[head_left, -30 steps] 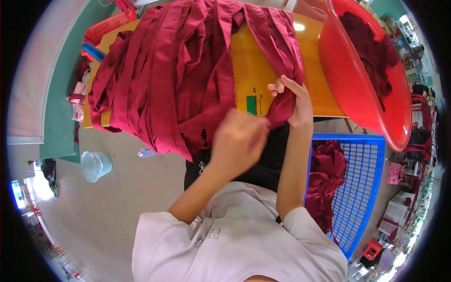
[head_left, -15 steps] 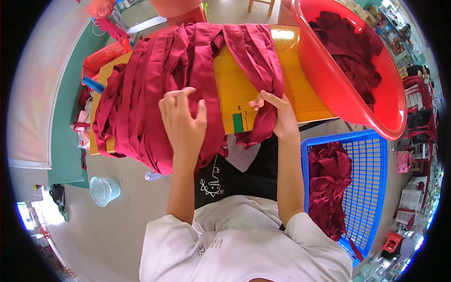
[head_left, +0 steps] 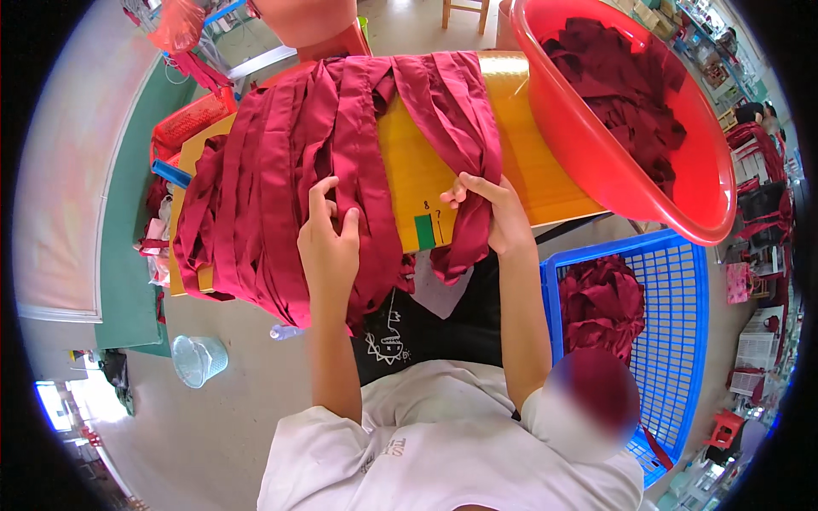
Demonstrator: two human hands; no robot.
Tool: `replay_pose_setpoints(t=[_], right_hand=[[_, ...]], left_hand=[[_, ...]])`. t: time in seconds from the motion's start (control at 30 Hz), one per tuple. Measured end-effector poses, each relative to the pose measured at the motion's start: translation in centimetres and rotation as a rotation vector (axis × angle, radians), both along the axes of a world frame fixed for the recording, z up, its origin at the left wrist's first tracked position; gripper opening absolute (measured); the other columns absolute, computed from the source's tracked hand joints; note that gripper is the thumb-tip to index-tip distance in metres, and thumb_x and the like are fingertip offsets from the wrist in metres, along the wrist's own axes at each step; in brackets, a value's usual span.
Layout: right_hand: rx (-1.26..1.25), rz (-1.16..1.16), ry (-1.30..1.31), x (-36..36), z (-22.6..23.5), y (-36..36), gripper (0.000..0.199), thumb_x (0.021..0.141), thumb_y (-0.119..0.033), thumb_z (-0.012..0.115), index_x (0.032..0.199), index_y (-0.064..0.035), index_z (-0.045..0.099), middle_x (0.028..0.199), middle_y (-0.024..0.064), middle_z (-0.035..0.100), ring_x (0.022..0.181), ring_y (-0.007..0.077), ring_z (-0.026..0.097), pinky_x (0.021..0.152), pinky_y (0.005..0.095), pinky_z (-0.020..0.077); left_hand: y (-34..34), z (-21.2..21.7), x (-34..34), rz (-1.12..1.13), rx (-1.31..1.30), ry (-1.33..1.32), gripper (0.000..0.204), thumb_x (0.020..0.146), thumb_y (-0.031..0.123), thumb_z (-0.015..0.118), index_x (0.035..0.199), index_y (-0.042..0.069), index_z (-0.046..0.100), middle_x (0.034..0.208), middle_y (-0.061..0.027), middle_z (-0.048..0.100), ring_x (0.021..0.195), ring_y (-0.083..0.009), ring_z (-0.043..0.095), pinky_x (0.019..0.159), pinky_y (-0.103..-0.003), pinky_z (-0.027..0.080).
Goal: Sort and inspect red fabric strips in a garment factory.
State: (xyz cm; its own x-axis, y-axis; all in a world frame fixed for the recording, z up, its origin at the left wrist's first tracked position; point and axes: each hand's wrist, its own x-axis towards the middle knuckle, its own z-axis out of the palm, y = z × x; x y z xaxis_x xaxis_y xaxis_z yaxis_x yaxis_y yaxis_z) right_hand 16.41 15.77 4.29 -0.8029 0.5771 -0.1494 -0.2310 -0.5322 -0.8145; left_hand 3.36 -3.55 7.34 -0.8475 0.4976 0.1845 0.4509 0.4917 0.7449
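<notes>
Long dark red fabric strips [head_left: 277,162] lie in overlapping layers across a yellow wooden board [head_left: 407,162], their ends hanging over its near edge. My left hand [head_left: 329,251] rests over the middle strips, thumb and index finger apart, the other fingers partly curled and hidden. No cloth is visibly pinched in it. At the right end of the layers, my right hand [head_left: 503,217] is closed round a separate fabric strip [head_left: 471,228], thumb on top. Below that hand the strip's loose end folds over the board's near edge, beside a small green mark [head_left: 424,232].
A large red basin [head_left: 588,140] with dark red cloth stands at the right of the board. Below it is a blue plastic basket [head_left: 673,315] holding more red cloth. A pale bucket [head_left: 200,362] stands on the floor at left, and a red crate [head_left: 192,123] behind the board's left end.
My left hand has come slightly down the strips and its fingers have curled a little more. My right hand keeps its hold on the strip. The whole view has shifted slightly.
</notes>
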Motion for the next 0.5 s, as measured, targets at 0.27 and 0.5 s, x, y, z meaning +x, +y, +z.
replay_pose_setpoints(t=[0.27, 0.5], right_hand=[[-0.19, 0.049, -0.032, 0.0, -0.1, 0.2, 0.021, 0.096, -0.02, 0.063, 0.105, -0.002, 0.065, 0.095, 0.0074, 0.071, 0.089, 0.0165, 0.068, 0.079, 0.0286, 0.0531], [0.036, 0.111, -0.11, 0.7, -1.7, 1.3, 0.022, 0.088, -0.013, 0.067, 0.106, -0.0004, 0.065, 0.081, 0.0043, 0.068, 0.068, 0.0135, 0.065, 0.062, 0.0283, 0.0519]], left_hand=[[5.8, 1.0, 5.7, -0.469, 0.459, -0.067, 0.003, 0.093, 0.003, 0.052, 0.096, 0.002, 0.052, 0.084, -0.0219, 0.058, 0.077, -0.0402, 0.061, 0.065, -0.042, 0.048], [5.7, 0.6, 7.5, -0.439, 0.123, -0.049, 0.02, 0.093, 0.018, 0.061, 0.1, 0.006, 0.046, 0.071, -0.0194, 0.057, 0.068, -0.0397, 0.062, 0.06, -0.049, 0.045]])
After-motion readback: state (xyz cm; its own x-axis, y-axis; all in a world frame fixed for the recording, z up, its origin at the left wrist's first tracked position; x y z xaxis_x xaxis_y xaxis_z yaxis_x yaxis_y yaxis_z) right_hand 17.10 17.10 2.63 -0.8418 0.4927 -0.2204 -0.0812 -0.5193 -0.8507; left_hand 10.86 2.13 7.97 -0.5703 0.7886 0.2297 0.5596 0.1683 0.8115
